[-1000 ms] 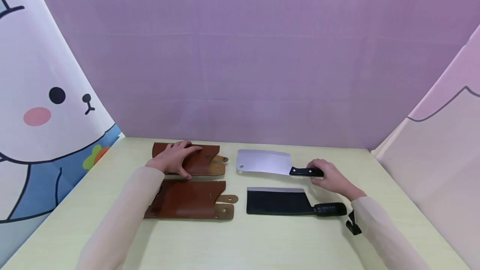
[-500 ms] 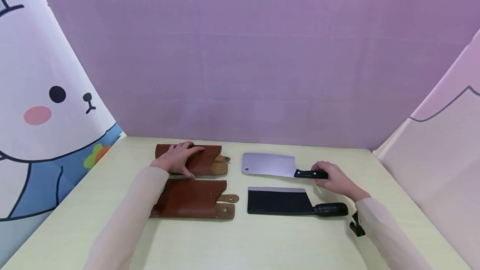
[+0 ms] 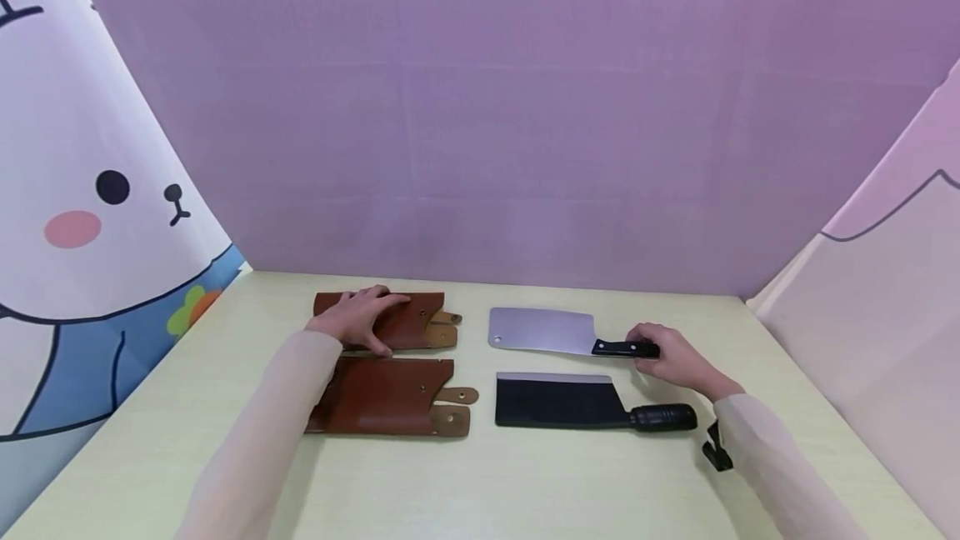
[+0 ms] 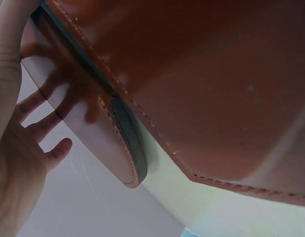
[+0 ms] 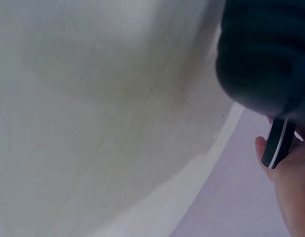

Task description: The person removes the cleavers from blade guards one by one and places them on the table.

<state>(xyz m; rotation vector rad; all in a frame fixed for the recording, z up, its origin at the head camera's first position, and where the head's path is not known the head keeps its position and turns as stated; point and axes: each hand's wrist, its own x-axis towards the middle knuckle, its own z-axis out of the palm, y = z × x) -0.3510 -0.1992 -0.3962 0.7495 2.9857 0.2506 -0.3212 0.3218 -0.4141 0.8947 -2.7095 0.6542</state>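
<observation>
In the head view my left hand (image 3: 354,317) rests spread over the far brown leather knife sheath (image 3: 401,325), fingers toward its far edge and thumb by its near edge. The left wrist view shows the outstretched fingers (image 4: 36,116) mirrored in the glossy leather. A second brown sheath (image 3: 386,398) lies nearer, partly behind my left sleeve. My right hand (image 3: 667,357) pinches the end of the black handle of a silver cleaver (image 3: 542,330), whose blade points left toward the sheaths. In the right wrist view that handle (image 5: 279,143) sits between thumb and fingers.
A cleaver with a black blade and ribbed black handle (image 3: 558,404) lies in front of the silver one. A black strap piece (image 3: 717,450) shows at my right sleeve. The pale table (image 3: 480,482) meets a purple backdrop (image 3: 480,148) behind and printed cloth at both sides.
The silver cleaver has shifted a little right and nearer with my right hand. The far sheath and my left hand have moved slightly right. The black cleaver stays in place.
</observation>
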